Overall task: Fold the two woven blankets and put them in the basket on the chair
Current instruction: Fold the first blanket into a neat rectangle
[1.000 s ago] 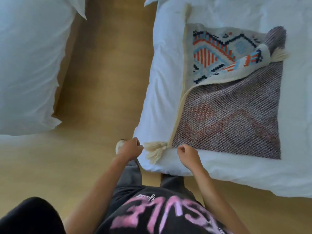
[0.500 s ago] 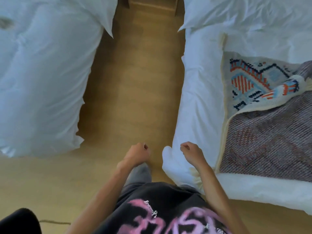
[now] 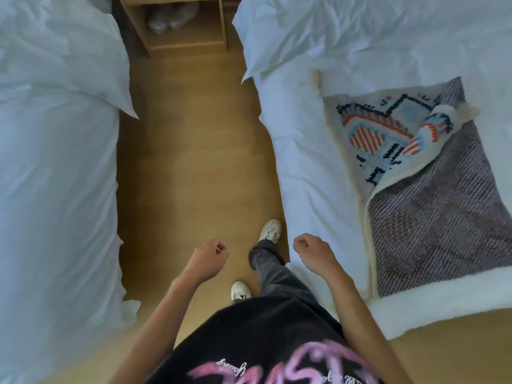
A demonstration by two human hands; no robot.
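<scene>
Fingers of both hands are curled into loose fists and grasp nothing: the left hand (image 3: 207,257) hangs over the wooden floor (image 3: 194,162), the right hand (image 3: 311,252) just beside the white bed (image 3: 304,162). Well right of the right fingers, 1 cream woven blanket (image 3: 432,206) lies on that bed, part-folded: purplish reverse uppermost, orange, blue and black pattern exposed beyond, a tassel at its far corner.

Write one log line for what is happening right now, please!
left hand: empty, curled | right hand: empty, curled | woven blanket: partly folded on bed, untouched | basket: not in view
</scene>
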